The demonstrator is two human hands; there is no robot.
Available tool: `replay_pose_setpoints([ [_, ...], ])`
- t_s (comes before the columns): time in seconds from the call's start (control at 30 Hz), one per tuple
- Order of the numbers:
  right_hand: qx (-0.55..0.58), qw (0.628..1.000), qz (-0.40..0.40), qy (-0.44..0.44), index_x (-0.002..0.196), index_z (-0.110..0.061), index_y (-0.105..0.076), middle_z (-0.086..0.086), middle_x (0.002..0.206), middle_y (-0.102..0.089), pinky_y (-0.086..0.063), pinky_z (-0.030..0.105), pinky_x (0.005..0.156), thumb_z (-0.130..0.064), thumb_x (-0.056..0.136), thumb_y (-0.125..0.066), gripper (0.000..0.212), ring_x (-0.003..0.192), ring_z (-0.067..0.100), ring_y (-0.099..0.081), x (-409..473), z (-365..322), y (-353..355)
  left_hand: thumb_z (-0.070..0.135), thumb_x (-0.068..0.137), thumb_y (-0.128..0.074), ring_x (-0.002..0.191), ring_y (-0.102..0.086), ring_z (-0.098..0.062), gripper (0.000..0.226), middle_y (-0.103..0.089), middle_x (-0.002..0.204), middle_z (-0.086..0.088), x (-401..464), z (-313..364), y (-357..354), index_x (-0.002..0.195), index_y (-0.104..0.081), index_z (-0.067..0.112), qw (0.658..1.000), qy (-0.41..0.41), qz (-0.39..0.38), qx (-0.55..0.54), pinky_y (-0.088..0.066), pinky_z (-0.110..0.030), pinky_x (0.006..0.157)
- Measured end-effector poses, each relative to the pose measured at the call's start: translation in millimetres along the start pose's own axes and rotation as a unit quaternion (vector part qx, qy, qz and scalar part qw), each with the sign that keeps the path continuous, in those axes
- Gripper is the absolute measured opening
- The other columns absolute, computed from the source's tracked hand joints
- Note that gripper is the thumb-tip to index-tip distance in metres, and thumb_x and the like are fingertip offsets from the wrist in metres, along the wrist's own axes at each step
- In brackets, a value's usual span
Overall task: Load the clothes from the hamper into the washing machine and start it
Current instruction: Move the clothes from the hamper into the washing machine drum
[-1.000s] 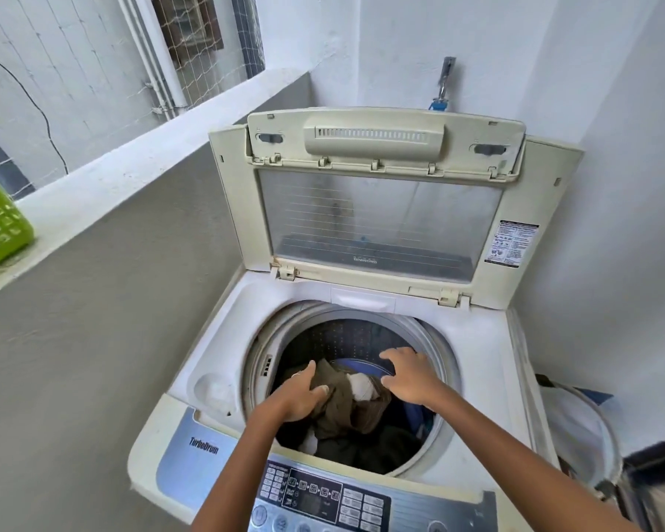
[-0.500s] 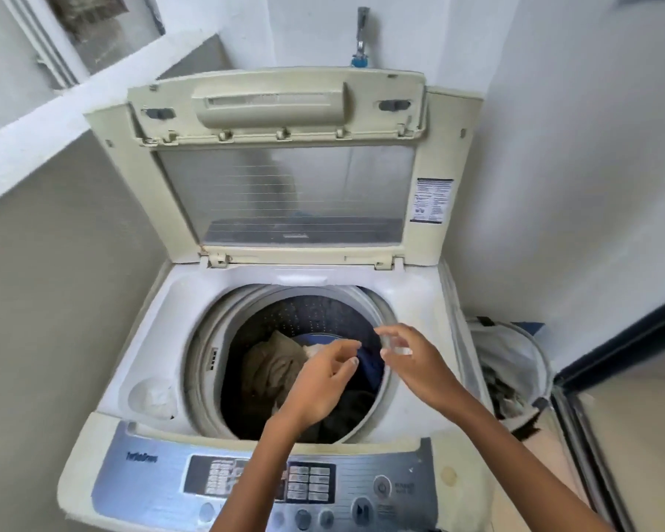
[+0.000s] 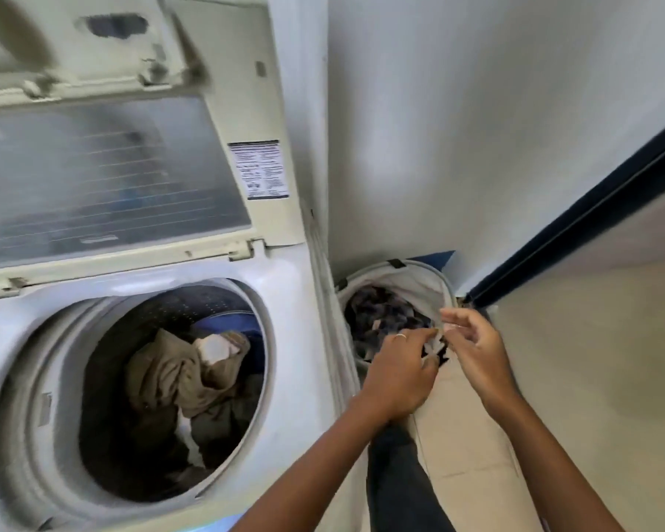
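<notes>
Clothes (image 3: 384,316) sit dark and bunched inside the hamper (image 3: 411,280), which stands on the floor just beside the washing machine (image 3: 304,339). More clothes already lie in the drum (image 3: 177,378). Both hands reach over the hamper's near edge. The left hand (image 3: 400,372) has loose, bent fingers and holds nothing that I can see. The right hand (image 3: 477,349) is open too. The clothes lie right under the fingertips. A sloppy grab could drop a piece on the floor, or tip the soft hamper.
</notes>
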State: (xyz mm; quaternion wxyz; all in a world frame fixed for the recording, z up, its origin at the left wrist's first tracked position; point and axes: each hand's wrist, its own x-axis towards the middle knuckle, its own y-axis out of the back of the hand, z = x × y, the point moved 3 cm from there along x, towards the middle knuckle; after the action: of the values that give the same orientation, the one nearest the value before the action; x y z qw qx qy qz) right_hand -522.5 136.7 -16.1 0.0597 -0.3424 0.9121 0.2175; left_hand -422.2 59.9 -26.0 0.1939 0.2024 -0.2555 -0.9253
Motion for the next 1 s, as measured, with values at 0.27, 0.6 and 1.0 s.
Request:
replay_pose_setpoints([
  [0.27,-0.08,0.982,-0.074,-0.154,0.107,-0.014,-0.062,0.006,0.111,-0.063,-0.039,0.025,0.081,-0.002,0.09,-0.053,0.023,0.099,0.016,-0.056,112.4,113.5,11.8,0.02,0.095,-0.044,0.122,-0.05,-0.03,0.042,-0.053,0.135,-0.013,108.8,-60.1,-90.9,0.136,-0.045,0.014,0.964,0.245,-0.1,-0.012,-0.042,-0.04,0.101],
  [0.6,-0.293,0.888,-0.322,-0.148,0.127,-0.013,-0.045,0.013,0.126,-0.044,-0.043,0.038,0.09,-0.024,0.081,-0.068,0.052,0.118,0.032,-0.046,313.3,353.6,-97.2,0.019,0.09,-0.051,0.127,-0.041,-0.026,0.051,-0.04,0.142,-0.006,243.8,-256.1,-205.1,0.139,-0.038,0.018,0.93,0.359,-0.054,0.052,-0.039,-0.037,0.102],
  [1.0,-0.532,0.754,-0.386,0.021,0.152,-0.023,0.003,0.014,0.154,-0.019,-0.041,0.054,0.097,-0.028,0.072,-0.08,0.116,0.134,0.039,-0.029,406.9,488.6,-233.2,0.036,0.087,-0.063,0.142,-0.021,-0.029,0.086,-0.01,0.159,-0.005,272.4,-406.5,-303.8,0.151,-0.009,0.019,0.889,0.414,-0.17,0.097,-0.031,-0.05,0.11],
])
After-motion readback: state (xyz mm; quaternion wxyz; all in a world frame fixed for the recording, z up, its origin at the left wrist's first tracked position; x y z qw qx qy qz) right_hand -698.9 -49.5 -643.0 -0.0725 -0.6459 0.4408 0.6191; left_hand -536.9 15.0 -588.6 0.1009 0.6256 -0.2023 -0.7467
